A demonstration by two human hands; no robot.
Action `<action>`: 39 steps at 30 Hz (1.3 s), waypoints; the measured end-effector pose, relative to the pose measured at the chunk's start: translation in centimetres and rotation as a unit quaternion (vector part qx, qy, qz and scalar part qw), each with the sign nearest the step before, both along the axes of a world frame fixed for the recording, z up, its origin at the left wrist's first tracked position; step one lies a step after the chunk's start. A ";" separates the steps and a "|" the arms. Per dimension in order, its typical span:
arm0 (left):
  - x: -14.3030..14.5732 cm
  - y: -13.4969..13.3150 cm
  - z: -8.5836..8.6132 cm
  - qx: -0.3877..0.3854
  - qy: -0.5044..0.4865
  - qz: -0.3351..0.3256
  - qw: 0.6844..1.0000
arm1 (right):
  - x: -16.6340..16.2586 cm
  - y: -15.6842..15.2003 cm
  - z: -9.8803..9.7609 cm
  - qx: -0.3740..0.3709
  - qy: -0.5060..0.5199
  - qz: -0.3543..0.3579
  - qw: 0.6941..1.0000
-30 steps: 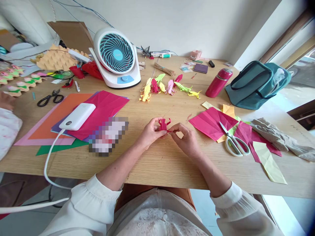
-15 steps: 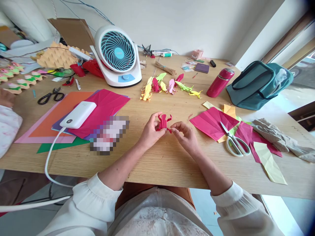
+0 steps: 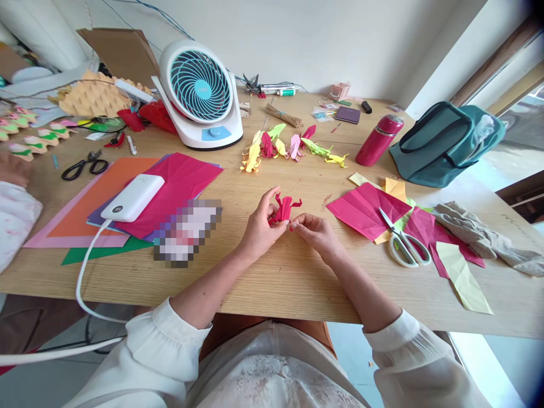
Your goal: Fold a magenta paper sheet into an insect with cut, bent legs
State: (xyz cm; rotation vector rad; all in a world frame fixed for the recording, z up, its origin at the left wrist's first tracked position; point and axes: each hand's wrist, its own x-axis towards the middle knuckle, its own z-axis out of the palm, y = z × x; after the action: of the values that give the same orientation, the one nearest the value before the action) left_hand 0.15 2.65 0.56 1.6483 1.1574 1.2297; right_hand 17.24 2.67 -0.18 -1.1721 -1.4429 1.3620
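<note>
A small red origami figure (image 3: 285, 208) with thin bent legs is held above the table in front of me. My left hand (image 3: 263, 224) grips its body between thumb and fingers. With thumb and forefinger, my right hand (image 3: 315, 232) pinches the end of one of its lower legs; the fingers cover most of that leg. Beyond my hands lies a row of finished paper figures, among them a yellow one (image 3: 253, 157), a pink one (image 3: 294, 147) and a green one (image 3: 315, 148).
On the right lie white-handled scissors (image 3: 403, 242), red paper sheets (image 3: 365, 209), a grey cloth (image 3: 463, 224), a red flask (image 3: 379, 140) and a teal bag (image 3: 446, 144). Leftward are a fan (image 3: 202, 93), a power bank (image 3: 132, 198), coloured paper (image 3: 80, 226) and another person's sleeve (image 3: 17, 221).
The red figure has turned slightly in my left hand and leans to the right. My right fingers have closed further around the lower leg, which shows less than before.
</note>
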 end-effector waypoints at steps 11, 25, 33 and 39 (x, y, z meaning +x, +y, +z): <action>0.1 0.3 -0.1 -0.017 -0.017 -0.007 1.000 | -0.1 0.1 -0.2 0.011 0.018 -0.008 1.000; 0.0 0.5 -0.1 -0.066 -0.090 -0.056 0.992 | -0.1 -0.5 -0.1 0.189 -0.122 -0.071 0.972; 0.1 0.6 -0.2 -0.119 -0.134 -0.025 0.984 | 0.0 -0.6 0.3 0.142 -0.097 -0.037 0.984; 0.1 0.6 -0.2 -0.119 -0.129 -0.041 0.984 | 0.1 0.1 -0.7 0.073 -0.010 -0.036 0.997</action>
State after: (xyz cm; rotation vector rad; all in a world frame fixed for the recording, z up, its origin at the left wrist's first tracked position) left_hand 0.24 3.27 0.37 1.3034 1.0206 1.1644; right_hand 17.31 2.75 -0.92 -1.1352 -1.4740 1.1771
